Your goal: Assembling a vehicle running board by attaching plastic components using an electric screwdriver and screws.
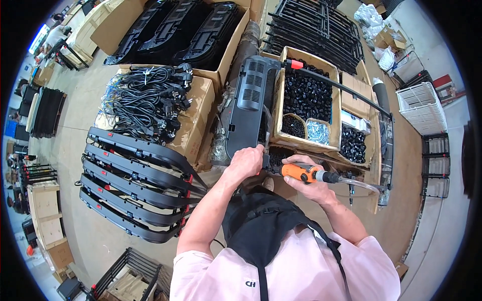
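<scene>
Beside black housing, right hand grips tool.

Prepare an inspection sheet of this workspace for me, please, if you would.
Surface: mostly hidden by the dark housing.
Job's things: the housing, at the left hand; an orange tool, in the right hand.
Clutter: black parts and silver parts in an open box.
Hands: right grips the tool; left's grip unclear.
Cables: black cables bundled on a carton; clear hose joins the tool.
Surroundings: curved panels at left, white crate at right.
</scene>
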### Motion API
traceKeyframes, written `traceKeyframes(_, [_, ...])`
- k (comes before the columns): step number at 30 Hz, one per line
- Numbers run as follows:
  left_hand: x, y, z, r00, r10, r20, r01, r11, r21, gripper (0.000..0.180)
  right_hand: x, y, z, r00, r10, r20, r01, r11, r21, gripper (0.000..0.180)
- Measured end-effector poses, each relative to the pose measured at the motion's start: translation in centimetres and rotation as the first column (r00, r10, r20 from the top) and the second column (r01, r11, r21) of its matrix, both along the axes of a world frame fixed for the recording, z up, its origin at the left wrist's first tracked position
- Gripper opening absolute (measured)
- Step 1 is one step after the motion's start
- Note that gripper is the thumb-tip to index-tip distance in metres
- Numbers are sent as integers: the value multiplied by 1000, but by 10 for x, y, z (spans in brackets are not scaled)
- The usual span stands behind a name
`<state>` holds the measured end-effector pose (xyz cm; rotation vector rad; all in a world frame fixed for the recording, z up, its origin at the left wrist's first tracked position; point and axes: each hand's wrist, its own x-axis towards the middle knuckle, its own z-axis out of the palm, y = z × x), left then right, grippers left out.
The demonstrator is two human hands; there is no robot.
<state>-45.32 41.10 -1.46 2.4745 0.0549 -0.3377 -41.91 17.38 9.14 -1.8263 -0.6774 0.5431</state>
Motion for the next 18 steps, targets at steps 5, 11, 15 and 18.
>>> traceKeyframes(5, [2,1,16,997,-20,-74,20,1000,3,23,2,6,-3,998,37,46,-36,999,-26,46])
traceKeyframes(11, [-4,6,-2,1000,-25,-9,24,998,-61,25,4,20,-5,989,108,97,-99,991,-91,43])
traceKeyframes(15, [-19,-1,-18,948,249,196,-182,934,-307,27,2,31,2,967,201,159,-169,967,-191,34])
traceKeyframes(18, [-40,3,-5,809,347,-474,-562,225,-796,30,6,32,-2,973,193,123,-166,965,-202,34])
